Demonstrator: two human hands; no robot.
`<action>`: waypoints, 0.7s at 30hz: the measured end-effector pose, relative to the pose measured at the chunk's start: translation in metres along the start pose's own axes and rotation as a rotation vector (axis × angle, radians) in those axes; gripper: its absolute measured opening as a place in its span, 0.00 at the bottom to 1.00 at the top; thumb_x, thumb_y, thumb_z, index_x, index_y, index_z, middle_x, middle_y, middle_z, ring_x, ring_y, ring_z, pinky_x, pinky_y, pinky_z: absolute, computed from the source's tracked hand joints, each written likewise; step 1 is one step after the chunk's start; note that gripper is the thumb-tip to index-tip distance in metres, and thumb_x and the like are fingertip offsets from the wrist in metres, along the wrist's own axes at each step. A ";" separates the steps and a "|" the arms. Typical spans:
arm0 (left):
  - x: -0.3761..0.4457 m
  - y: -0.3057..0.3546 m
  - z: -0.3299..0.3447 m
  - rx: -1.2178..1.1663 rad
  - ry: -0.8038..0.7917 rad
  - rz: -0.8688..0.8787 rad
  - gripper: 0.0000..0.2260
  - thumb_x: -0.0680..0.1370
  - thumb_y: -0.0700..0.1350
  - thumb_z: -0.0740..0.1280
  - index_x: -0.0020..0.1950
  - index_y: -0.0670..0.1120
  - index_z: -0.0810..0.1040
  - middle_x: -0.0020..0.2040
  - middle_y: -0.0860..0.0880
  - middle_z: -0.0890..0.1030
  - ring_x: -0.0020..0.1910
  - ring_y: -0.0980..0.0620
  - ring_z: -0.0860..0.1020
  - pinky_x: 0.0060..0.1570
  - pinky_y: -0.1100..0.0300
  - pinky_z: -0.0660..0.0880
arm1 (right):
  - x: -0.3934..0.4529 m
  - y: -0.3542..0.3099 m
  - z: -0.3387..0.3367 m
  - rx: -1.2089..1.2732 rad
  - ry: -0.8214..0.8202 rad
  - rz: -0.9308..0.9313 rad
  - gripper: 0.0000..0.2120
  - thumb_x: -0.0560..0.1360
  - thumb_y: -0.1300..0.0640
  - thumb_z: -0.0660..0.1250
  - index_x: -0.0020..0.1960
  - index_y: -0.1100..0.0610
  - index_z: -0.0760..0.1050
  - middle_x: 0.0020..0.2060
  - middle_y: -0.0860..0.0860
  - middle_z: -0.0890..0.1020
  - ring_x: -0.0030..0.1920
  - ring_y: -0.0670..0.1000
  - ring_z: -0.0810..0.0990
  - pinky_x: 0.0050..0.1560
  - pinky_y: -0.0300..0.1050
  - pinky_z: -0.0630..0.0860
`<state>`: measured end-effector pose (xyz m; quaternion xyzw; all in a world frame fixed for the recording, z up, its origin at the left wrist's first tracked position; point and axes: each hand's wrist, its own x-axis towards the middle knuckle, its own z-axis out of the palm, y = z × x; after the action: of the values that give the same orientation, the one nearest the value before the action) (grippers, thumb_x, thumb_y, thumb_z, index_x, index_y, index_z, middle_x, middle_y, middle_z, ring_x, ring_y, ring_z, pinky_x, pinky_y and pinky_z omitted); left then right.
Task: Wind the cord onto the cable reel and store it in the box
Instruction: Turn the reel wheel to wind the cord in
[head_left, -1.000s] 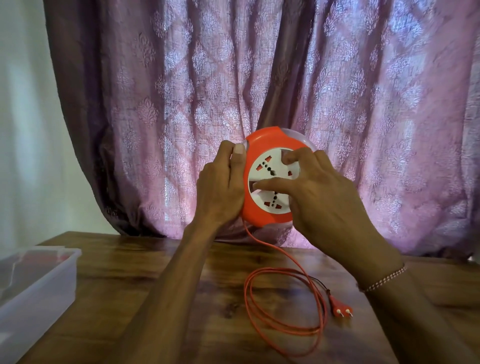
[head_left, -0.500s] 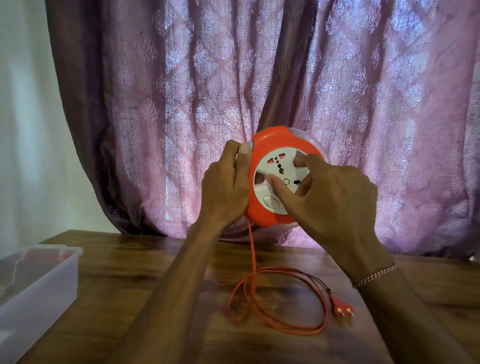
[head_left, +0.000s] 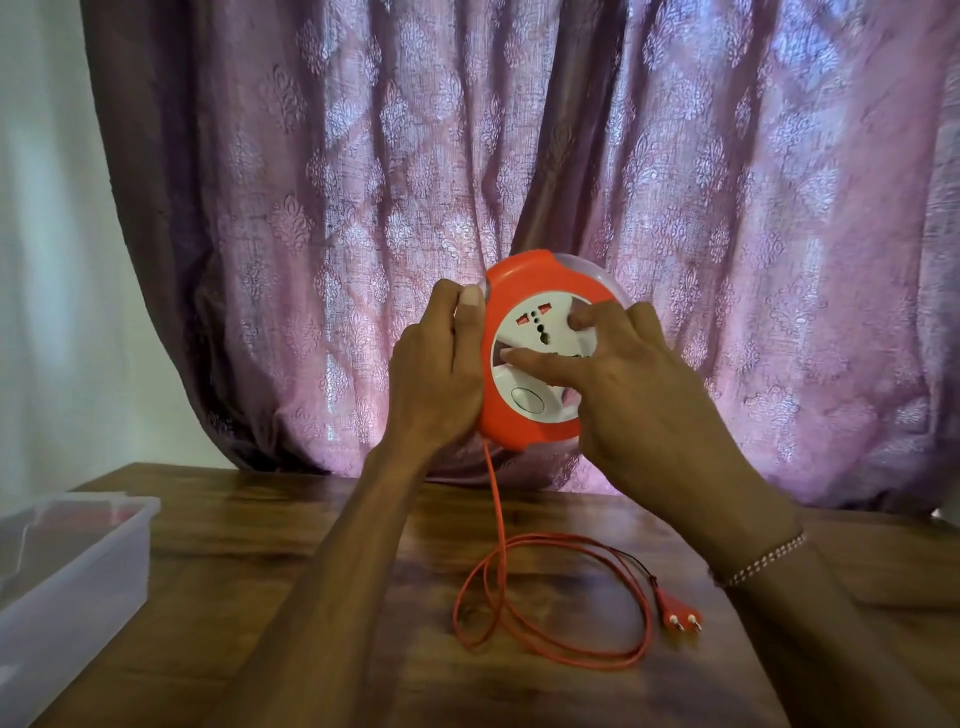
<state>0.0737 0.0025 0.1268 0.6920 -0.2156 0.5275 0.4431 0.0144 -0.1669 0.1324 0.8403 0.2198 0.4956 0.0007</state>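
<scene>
Midway, winding: left hand (head_left: 439, 371) clamps reel (head_left: 535, 358) rim above table (head_left: 311, 545); right hand (head_left: 631, 384) fingers turn hub. Best kept steady, feeding slack cord (head_left: 550, 608) evenly toward plug (head_left: 678, 610); box (head_left: 78, 566) left.

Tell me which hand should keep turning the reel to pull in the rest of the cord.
Right. The right hand already has its fingers on the white hub of the reel, while the left hand grips the rim to steady it. Cord and plug lie loose on the table.
</scene>
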 end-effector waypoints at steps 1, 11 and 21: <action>0.000 0.000 0.000 0.004 -0.005 0.000 0.15 0.85 0.56 0.51 0.46 0.49 0.70 0.32 0.52 0.75 0.31 0.52 0.74 0.36 0.44 0.74 | 0.000 -0.001 0.000 -0.001 0.005 0.012 0.32 0.67 0.53 0.46 0.64 0.38 0.77 0.57 0.56 0.75 0.55 0.58 0.68 0.48 0.53 0.75; 0.000 0.003 0.001 0.004 -0.011 0.013 0.15 0.84 0.57 0.51 0.45 0.50 0.68 0.30 0.52 0.73 0.30 0.54 0.71 0.34 0.48 0.72 | 0.001 -0.012 0.006 0.170 0.182 0.329 0.30 0.68 0.31 0.63 0.66 0.43 0.76 0.42 0.51 0.86 0.46 0.58 0.84 0.48 0.51 0.79; 0.001 -0.001 0.001 -0.021 -0.009 -0.005 0.14 0.85 0.56 0.51 0.43 0.53 0.66 0.30 0.54 0.72 0.29 0.56 0.70 0.33 0.52 0.71 | 0.002 -0.009 0.003 0.105 0.288 0.155 0.19 0.74 0.41 0.68 0.57 0.54 0.79 0.43 0.51 0.84 0.48 0.58 0.77 0.42 0.52 0.76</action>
<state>0.0750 0.0025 0.1273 0.6903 -0.2215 0.5209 0.4505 0.0142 -0.1572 0.1307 0.7738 0.1777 0.5974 -0.1129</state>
